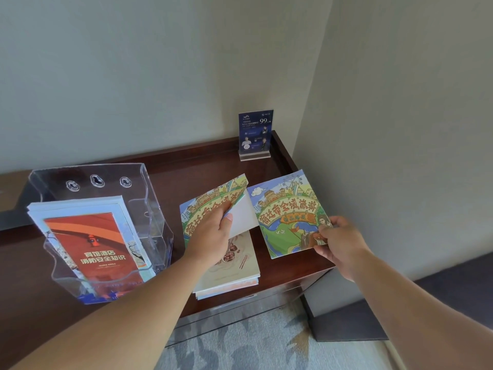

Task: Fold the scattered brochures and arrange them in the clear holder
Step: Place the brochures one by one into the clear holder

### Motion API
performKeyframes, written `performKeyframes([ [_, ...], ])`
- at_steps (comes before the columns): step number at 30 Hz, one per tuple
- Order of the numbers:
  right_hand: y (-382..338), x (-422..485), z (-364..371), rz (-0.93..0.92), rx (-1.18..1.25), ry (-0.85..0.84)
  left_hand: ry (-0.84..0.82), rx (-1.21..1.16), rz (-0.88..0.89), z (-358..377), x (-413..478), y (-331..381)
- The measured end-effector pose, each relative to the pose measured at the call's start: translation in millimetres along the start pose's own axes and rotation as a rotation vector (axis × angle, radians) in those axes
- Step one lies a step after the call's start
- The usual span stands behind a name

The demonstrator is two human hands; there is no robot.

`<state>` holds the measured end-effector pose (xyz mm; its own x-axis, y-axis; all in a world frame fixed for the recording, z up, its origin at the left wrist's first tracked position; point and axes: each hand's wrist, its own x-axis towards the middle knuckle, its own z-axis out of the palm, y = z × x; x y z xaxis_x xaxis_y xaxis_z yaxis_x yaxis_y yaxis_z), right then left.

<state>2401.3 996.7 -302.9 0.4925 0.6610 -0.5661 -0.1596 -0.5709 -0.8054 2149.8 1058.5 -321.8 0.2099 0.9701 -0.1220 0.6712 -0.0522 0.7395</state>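
The left hand [213, 233] pinches the brochure's [288, 212] raised left panel; the right hand [338, 239] pinches its right corner. The holder [149, 198] stands left, nearer the left hand.

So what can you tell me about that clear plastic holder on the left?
The clear holder looks like transparent acrylic, tiered, with a tall back panel bearing three keyhole-shaped hanging holes. It stands upright on the dark wooden desk, left of both hands and untouched by them. Its front pocket holds a stack of brochures fronted by a red-orange leaflet showing a fire hydrant; the pocket behind looks empty.
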Motion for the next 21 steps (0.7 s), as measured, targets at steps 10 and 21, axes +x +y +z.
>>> performKeyframes([
  [10,-3.3,0.2,2.8,0.021,-0.176,-0.153,0.007,0.081,0.115,-2.1,-4.9,-3.7],
  [21,-4.5,13.0,33.3,0.008,-0.014,-0.062,-0.069,0.156,0.119,1.9,-16.6,-5.6],
])
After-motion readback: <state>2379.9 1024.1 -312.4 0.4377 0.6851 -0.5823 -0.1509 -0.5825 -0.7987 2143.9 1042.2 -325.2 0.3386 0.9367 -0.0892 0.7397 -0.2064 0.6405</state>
